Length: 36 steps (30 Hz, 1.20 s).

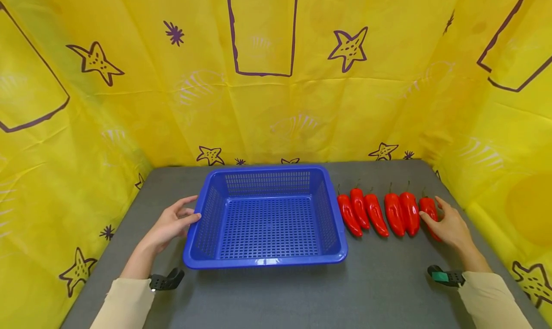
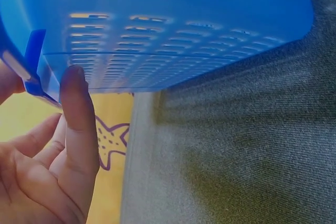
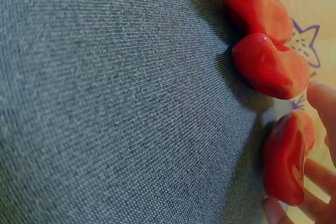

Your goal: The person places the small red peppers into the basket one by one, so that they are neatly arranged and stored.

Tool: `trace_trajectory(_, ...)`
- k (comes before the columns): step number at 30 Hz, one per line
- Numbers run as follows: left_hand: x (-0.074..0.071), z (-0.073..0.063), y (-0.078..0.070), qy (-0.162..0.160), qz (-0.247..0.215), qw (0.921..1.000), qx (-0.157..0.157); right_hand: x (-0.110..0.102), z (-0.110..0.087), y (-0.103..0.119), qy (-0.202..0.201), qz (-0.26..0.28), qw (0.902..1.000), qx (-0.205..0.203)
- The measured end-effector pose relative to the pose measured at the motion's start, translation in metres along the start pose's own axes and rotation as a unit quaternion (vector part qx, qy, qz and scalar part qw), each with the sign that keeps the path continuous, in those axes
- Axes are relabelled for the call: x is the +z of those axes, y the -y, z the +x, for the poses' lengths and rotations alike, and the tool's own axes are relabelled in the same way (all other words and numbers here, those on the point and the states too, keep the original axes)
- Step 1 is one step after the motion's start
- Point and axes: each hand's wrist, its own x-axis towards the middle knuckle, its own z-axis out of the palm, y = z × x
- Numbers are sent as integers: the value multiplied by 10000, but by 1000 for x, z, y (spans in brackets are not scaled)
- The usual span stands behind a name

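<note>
A blue plastic basket (image 1: 267,262) with slotted walls and floor sits mid-table. My left hand (image 1: 172,226) grips its left rim; in the left wrist view one digit lies above the rim (image 2: 32,85) and another finger (image 2: 76,98) is below it, against the wall. On the right, several glossy red peppers with green stems lie in a row. My right hand (image 1: 450,226) is around the rightmost red pepper (image 1: 428,207), thumb on its left side and fingers on its right. The right wrist view shows that pepper (image 3: 286,161) between the thumb and fingers, apart from the neighbouring pepper (image 3: 270,66).
The leftmost red pepper (image 1: 348,216) lies close by the basket's right wall. A grey cloth-covered table (image 1: 302,300) is under everything. Yellow patterned curtains (image 1: 267,123) enclose the back and both sides. Dark straps (image 1: 166,280) sit at both wrists.
</note>
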Motion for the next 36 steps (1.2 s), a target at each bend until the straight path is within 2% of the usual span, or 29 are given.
trace_trajectory(8, 0, 2, -3, 40, -56, 10000, -23, 1, 2, -2, 64, -47, 10000, 35)
trace_trajectory(29, 0, 2, -5, 75, -50, 9999, -97, -5, 9, -6, 747, -364, 9955, 449)
trace_trajectory(36, 1, 2, -6, 59, -47, 9999, -127, -6, 9, -5, 718, -375, 9956, 462)
